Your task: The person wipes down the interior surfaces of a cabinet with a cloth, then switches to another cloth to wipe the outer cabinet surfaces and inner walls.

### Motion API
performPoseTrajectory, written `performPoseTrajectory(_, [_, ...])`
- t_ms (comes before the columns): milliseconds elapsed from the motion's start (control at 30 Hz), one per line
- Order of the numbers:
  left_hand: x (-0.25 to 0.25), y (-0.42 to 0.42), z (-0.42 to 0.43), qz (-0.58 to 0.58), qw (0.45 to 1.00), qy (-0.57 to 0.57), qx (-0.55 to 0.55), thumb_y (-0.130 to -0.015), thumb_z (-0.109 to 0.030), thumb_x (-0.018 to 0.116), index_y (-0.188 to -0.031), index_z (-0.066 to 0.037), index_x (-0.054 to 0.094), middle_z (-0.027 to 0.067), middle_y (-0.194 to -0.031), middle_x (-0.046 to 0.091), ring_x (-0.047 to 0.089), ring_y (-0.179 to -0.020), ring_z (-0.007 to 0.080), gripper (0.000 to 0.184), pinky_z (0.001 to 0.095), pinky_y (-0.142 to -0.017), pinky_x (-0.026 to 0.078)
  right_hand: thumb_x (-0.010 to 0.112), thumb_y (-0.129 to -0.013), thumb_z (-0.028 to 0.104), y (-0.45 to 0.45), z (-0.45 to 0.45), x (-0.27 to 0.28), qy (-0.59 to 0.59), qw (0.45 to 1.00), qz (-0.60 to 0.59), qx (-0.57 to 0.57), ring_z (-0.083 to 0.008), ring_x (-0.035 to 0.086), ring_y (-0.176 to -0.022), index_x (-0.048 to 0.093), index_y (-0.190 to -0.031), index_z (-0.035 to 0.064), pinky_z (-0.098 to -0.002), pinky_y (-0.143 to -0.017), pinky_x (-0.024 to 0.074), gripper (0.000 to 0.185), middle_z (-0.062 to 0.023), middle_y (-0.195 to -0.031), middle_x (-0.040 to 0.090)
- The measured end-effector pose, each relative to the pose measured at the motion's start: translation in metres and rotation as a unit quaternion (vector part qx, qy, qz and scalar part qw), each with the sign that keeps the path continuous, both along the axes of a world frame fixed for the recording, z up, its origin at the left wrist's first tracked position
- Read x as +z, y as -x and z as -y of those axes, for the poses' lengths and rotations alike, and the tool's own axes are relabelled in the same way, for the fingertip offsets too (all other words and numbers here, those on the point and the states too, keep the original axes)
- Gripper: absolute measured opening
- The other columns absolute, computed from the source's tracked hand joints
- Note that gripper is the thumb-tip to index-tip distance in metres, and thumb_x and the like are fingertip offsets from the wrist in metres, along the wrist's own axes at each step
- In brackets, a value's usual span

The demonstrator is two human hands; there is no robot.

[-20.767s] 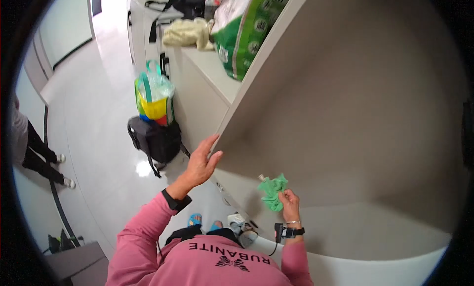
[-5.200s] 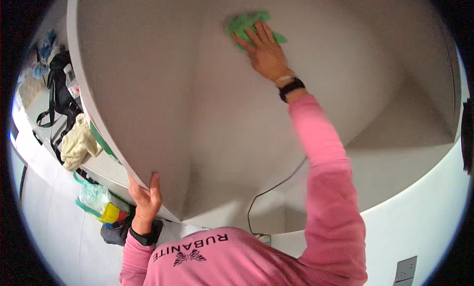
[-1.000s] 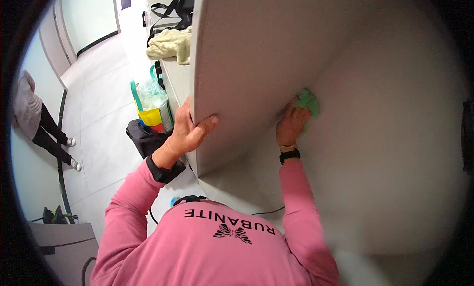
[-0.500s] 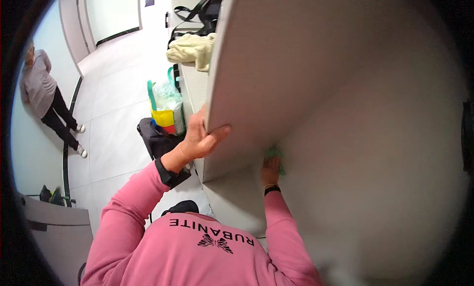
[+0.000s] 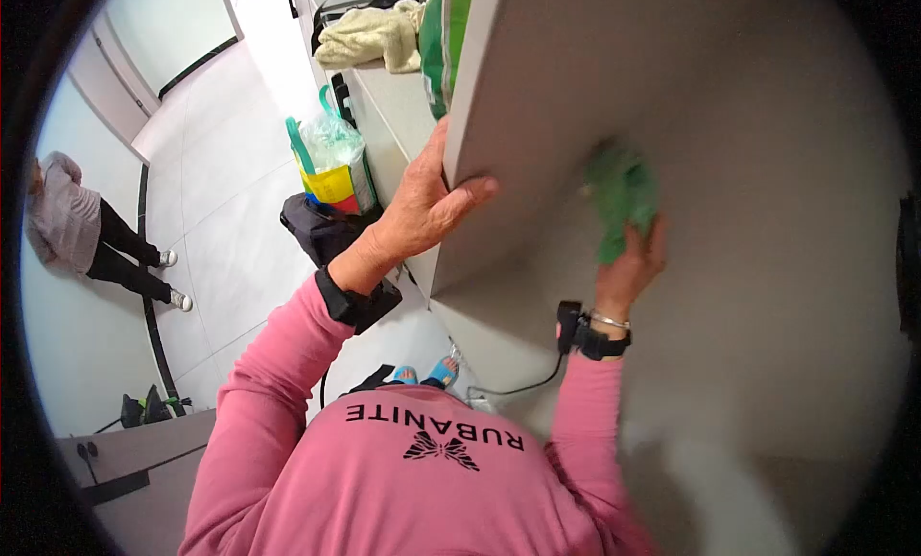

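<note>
My left hand (image 5: 422, 206) grips the front edge of an upright cabinet panel (image 5: 566, 86), with the thumb on the panel's inner face and the fingers behind the edge. My right hand (image 5: 628, 268) is inside the light grey cabinet, closed on a crumpled green cloth (image 5: 624, 196). The cloth is slightly blurred and hangs near the inner corner, beside the back wall (image 5: 758, 249). Whether it touches the wall is unclear. A black strap with a small device is on my right wrist.
On the counter at the upper left lie a pale yellow cloth (image 5: 369, 38) and a green package (image 5: 446, 47). A colourful bag (image 5: 331, 163) and a black bag (image 5: 326, 230) stand on the floor. A person (image 5: 82, 220) stands at the far left.
My right hand has moved up and to the right with the green cloth, which now shows more fully. My left hand still holds the panel edge. The view has shifted, showing the green package.
</note>
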State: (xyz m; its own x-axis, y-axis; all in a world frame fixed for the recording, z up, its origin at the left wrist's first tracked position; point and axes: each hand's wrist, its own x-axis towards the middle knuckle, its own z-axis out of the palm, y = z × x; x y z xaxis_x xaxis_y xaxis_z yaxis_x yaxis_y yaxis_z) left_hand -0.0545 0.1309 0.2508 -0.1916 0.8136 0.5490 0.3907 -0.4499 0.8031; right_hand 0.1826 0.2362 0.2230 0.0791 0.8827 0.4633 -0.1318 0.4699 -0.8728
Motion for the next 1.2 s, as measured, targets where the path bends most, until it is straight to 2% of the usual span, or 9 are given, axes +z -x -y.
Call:
performPoseTrajectory(233, [-0.094,0.006,0.094,0.068,0.997,0.023,-0.004,-0.083,-0.018,0.059,-0.135,0.000,0.029,0.0157,-0.135,0.038,0.037,-0.125,0.0278,0.063,0.0384,-0.097,0.035,0.050,-0.090,0.024,0.084,0.017,0.099,-0.455,0.867,0.158,-0.124,-0.0354,0.044,-0.117,0.036,-0.132,-0.0020,-0.0422,-0.099,0.0315,0.051,-0.0194,-0.128,0.046])
performPoseTrajectory(300, [-0.139,0.019,0.134,0.013,0.991,0.118,0.056,-0.084,-0.020,0.058,-0.129,0.001,0.038,0.0184,-0.128,0.045,0.045,-0.117,0.0298,0.053,0.0374,-0.094,0.038,0.047,-0.091,0.022,0.127,0.010,0.089,-0.453,0.856,0.201,-0.148,-0.0326,0.047,-0.115,0.036,-0.132,-0.0019,-0.0368,-0.098,0.0355,0.048,-0.0185,-0.128,0.046])
performPoseTrajectory(367, [-0.185,0.042,0.176,-0.089,0.950,0.300,-0.007,-0.085,-0.024,0.057,-0.121,0.003,0.045,0.0227,-0.119,0.051,0.052,-0.109,0.0331,0.047,0.0372,-0.091,0.041,0.036,-0.092,0.042,0.159,0.000,0.070,-0.405,0.900,0.056,-0.154,-0.0421,0.025,-0.128,0.025,-0.134,-0.0062,-0.0475,-0.107,0.0176,0.065,-0.0256,-0.140,0.025])
performPoseTrajectory(533, [-0.275,0.049,0.298,-0.109,0.837,0.535,-0.033,-0.086,-0.037,0.054,-0.116,0.004,0.050,0.0251,-0.107,0.058,0.055,-0.102,0.0383,0.051,0.0395,-0.087,0.045,0.045,-0.089,0.033,0.157,-0.011,0.046,-0.380,0.917,0.004,-0.123,-0.0406,0.026,-0.128,0.031,-0.132,-0.0054,-0.0478,-0.107,0.0172,0.060,-0.0238,-0.138,0.030])
performPoseTrajectory(700, [-0.319,-0.004,0.351,0.012,0.772,0.633,-0.062,-0.090,-0.043,0.044,-0.119,0.003,0.049,0.0266,-0.107,0.058,0.056,-0.102,0.0374,0.054,0.0384,-0.086,0.044,0.032,-0.096,0.030,0.144,-0.004,-0.086,-0.101,0.959,0.198,-0.175,-0.0317,0.049,-0.077,0.047,-0.093,-0.0050,-0.0455,-0.069,0.0364,0.038,-0.0201,-0.093,0.056])
performPoseTrajectory(767, [-0.338,-0.026,0.363,0.072,0.759,0.645,-0.047,-0.091,-0.044,0.039,-0.119,0.003,0.050,0.0270,-0.105,0.058,0.055,-0.103,0.0374,0.055,0.0378,-0.088,0.043,0.033,-0.096,0.034,0.142,0.014,-0.138,0.024,0.995,0.042,-0.084,-0.0298,0.046,-0.069,0.049,-0.086,-0.0056,-0.0421,-0.067,0.0374,0.044,-0.0189,-0.083,0.056])
performPoseTrajectory(900, [-0.350,-0.073,0.366,0.145,0.736,0.659,-0.060,-0.092,-0.052,0.032,-0.131,0.000,0.037,0.0234,-0.125,0.049,0.043,-0.121,0.0316,0.065,0.0335,-0.100,0.032,0.031,-0.095,0.047,0.131,0.044,-0.235,0.302,0.934,0.189,0.015,-0.0313,0.050,-0.080,0.052,-0.091,-0.0096,-0.0416,-0.073,0.0374,0.060,-0.0282,-0.088,0.055])
performPoseTrajectory(1000, [-0.361,-0.092,0.363,0.164,0.708,0.683,-0.073,-0.091,-0.056,0.031,-0.136,0.000,0.029,0.0211,-0.134,0.040,0.034,-0.127,0.0293,0.072,0.0323,-0.104,0.026,0.029,-0.095,0.045,0.140,0.069,-0.306,0.339,0.938,0.071,-0.008,-0.0360,0.052,-0.085,0.052,-0.095,-0.0099,-0.0437,-0.076,0.0379,0.060,-0.0310,-0.089,0.055])
performPoseTrajectory(1200, [-0.396,-0.114,0.352,0.100,0.592,0.795,-0.084,-0.080,-0.070,0.037,-0.137,0.009,0.008,0.0306,-0.134,0.033,0.031,-0.128,0.0359,0.101,0.0357,-0.105,0.026,0.045,-0.092,0.032,0.131,0.092,-0.422,0.426,0.867,0.199,0.167,-0.0239,0.053,-0.081,0.056,-0.094,-0.0050,-0.0357,-0.074,0.0415,0.039,-0.0132,-0.092,0.059])
